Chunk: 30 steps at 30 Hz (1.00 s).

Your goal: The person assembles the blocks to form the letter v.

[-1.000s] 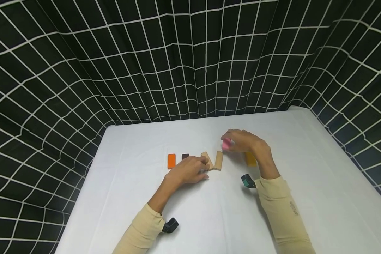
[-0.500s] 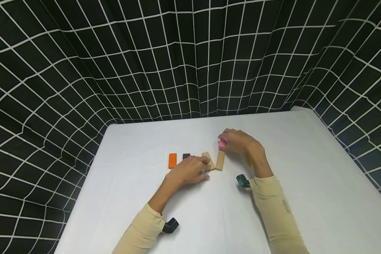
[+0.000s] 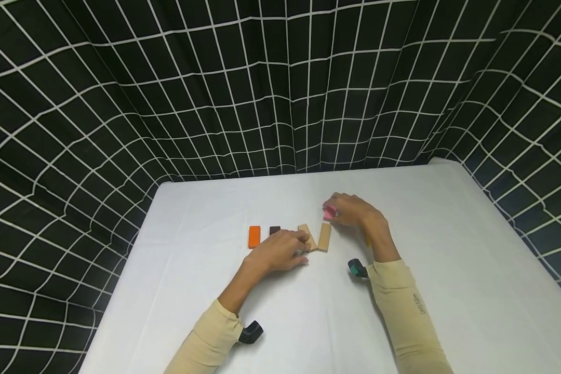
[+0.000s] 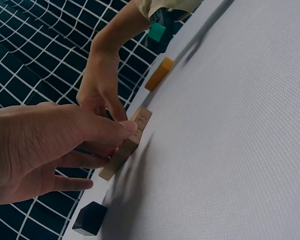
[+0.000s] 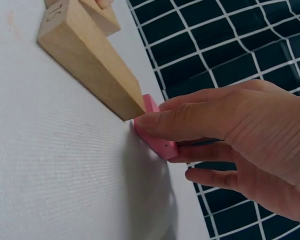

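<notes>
My left hand (image 3: 280, 250) pinches a plain wooden block (image 4: 121, 159) between thumb and fingers. This block lies slanted, and its near end meets that of a second wooden block (image 3: 324, 238), so the pair makes a V on the white table. My right hand (image 3: 352, 209) holds a pink block (image 5: 160, 142) between thumb and fingers, right by the far end of the second wooden block. In the right wrist view the pink block is very close to that wooden end; whether they touch, I cannot tell. The palm side of the right hand is hidden in the head view.
An orange block (image 3: 254, 237) lies on the left, and a dark block (image 3: 274, 229) is partly behind the left hand. A yellow block (image 4: 160, 74) sits by the right forearm, mostly covered in the head view. A black curtain with a white grid (image 3: 243, 93) surrounds the table (image 3: 205, 208).
My right hand has carried the pink block left to the far end of the second wooden block, then slightly nearer me. The left hand stays on its wooden block.
</notes>
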Motion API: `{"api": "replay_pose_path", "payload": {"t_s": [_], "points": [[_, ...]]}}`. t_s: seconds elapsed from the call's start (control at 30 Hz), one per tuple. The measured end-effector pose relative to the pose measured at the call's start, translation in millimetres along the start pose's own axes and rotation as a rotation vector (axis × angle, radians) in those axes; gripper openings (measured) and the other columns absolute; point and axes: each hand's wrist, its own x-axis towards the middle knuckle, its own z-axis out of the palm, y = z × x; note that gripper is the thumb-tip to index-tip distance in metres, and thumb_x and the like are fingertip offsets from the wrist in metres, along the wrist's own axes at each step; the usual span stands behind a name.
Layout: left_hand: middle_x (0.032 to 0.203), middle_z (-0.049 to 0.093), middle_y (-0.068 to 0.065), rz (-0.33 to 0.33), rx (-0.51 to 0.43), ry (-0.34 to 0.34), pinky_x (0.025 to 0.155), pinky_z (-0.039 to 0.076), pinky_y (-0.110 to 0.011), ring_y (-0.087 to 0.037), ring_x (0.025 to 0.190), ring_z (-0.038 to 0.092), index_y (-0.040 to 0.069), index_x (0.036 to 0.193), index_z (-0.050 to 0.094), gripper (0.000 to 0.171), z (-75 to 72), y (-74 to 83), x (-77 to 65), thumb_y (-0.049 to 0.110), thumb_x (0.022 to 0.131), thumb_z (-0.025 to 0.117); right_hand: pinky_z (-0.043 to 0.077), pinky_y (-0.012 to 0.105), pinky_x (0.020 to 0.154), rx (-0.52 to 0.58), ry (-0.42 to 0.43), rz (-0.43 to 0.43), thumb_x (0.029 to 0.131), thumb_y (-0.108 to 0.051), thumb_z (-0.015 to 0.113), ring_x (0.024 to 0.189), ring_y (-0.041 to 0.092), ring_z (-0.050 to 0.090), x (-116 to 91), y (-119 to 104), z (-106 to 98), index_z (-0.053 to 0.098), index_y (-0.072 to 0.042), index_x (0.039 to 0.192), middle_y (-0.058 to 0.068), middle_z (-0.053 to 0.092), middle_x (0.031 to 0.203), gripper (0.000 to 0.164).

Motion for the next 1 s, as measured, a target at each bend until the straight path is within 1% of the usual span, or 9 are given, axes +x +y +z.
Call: {"api": "replay_pose_path", "payload": {"t_s": [0.1, 0.17, 0.23, 0.3, 0.4, 0.53, 0.63, 0.8, 1.0], "points": [[0.132, 0.071, 0.0, 0.003, 0.005, 0.003, 0.107, 0.055, -0.033, -0.016, 0.116, 0.072, 0.015, 0.121, 0.079, 0.032, -0.3, 0.1, 0.2, 0.035, 0.097, 0.075, 0.047, 0.058, 0.115, 0.034, -0.02, 0.021, 0.096, -0.017, 0.075, 0.136, 0.039, 0.059, 0.0, 0.9, 0.1, 0.066, -0.011, 0.14, 0.017, 0.063, 0.145, 0.046], [0.133, 0.071, 0.0, 0.001, 0.007, 0.005, 0.107, 0.055, -0.034, -0.017, 0.117, 0.071, 0.015, 0.121, 0.079, 0.032, -0.5, 0.1, -0.2, 0.035, 0.097, 0.075, 0.045, 0.06, 0.117, 0.059, -0.031, 0.039, 0.096, -0.011, 0.073, 0.141, 0.04, 0.055, -0.9, 1.9, -0.5, 0.063, -0.013, 0.144, 0.017, 0.059, 0.15, 0.049], [0.132, 0.071, 0.0, -0.003, 0.007, 0.001, 0.107, 0.055, -0.034, -0.016, 0.116, 0.071, 0.016, 0.122, 0.079, 0.033, -0.2, -0.1, -1.3, 0.036, 0.097, 0.074, 0.043, 0.062, 0.118, 0.065, -0.032, 0.04, 0.096, -0.003, 0.068, 0.143, 0.041, 0.053, -2.6, 2.7, -1.1, 0.061, -0.014, 0.146, 0.017, 0.058, 0.152, 0.052], [0.131, 0.071, 0.001, -0.008, 0.004, -0.002, 0.106, 0.056, -0.034, -0.015, 0.114, 0.072, 0.016, 0.122, 0.079, 0.032, -0.1, -0.1, -2.3, 0.035, 0.097, 0.074, 0.041, 0.064, 0.119, 0.066, -0.023, 0.036, 0.095, 0.004, 0.065, 0.143, 0.04, 0.053, -3.7, 3.2, -1.2, 0.061, -0.014, 0.147, 0.016, 0.058, 0.151, 0.055], [0.13, 0.071, 0.001, -0.011, 0.002, -0.004, 0.106, 0.056, -0.033, -0.014, 0.112, 0.072, 0.016, 0.121, 0.08, 0.031, 0.5, -0.8, -2.9, 0.035, 0.097, 0.075, 0.043, 0.061, 0.118, 0.052, 0.0, 0.014, 0.094, 0.009, 0.063, 0.14, 0.038, 0.056, -4.4, 2.6, -1.2, 0.064, -0.011, 0.143, 0.015, 0.063, 0.146, 0.053], [0.132, 0.071, 0.001, 0.0, 0.008, 0.004, 0.106, 0.056, -0.034, -0.015, 0.113, 0.072, 0.016, 0.121, 0.08, 0.03, 0.1, -0.7, -1.2, 0.035, 0.097, 0.074, 0.049, 0.056, 0.114, 0.024, 0.009, 0.005, 0.093, 0.009, 0.066, 0.134, 0.036, 0.062, -4.0, 1.3, -1.5, 0.068, -0.012, 0.137, 0.012, 0.068, 0.137, 0.048], [0.133, 0.071, 0.0, 0.001, 0.007, 0.005, 0.106, 0.056, -0.035, -0.017, 0.114, 0.072, 0.016, 0.12, 0.08, 0.03, -0.5, -0.2, -0.5, 0.035, 0.098, 0.073, 0.051, 0.054, 0.113, 0.009, -0.005, 0.003, 0.091, 0.012, 0.067, 0.131, 0.035, 0.063, -3.4, 0.1, -2.2, 0.07, -0.012, 0.135, 0.011, 0.069, 0.134, 0.05], [0.131, 0.071, 0.0, 0.001, -0.004, 0.001, 0.106, 0.056, -0.035, -0.017, 0.114, 0.072, 0.016, 0.12, 0.08, 0.03, -0.3, -0.1, -0.3, 0.035, 0.098, 0.073, 0.049, 0.055, 0.115, 0.03, -0.046, 0.013, 0.088, 0.015, 0.063, 0.135, 0.036, 0.061, -1.5, -2.2, -4.0, 0.07, -0.013, 0.136, 0.011, 0.068, 0.137, 0.055], [0.131, 0.071, 0.0, 0.01, 0.001, 0.02, 0.106, 0.056, -0.034, -0.017, 0.115, 0.072, 0.016, 0.119, 0.08, 0.029, 1.3, -0.6, 0.0, 0.034, 0.097, 0.074, 0.049, 0.057, 0.115, 0.045, -0.077, -0.013, 0.088, 0.014, 0.062, 0.135, 0.039, 0.06, 0.0, -1.7, -4.6, 0.068, -0.01, 0.138, 0.014, 0.066, 0.138, 0.056]]}}
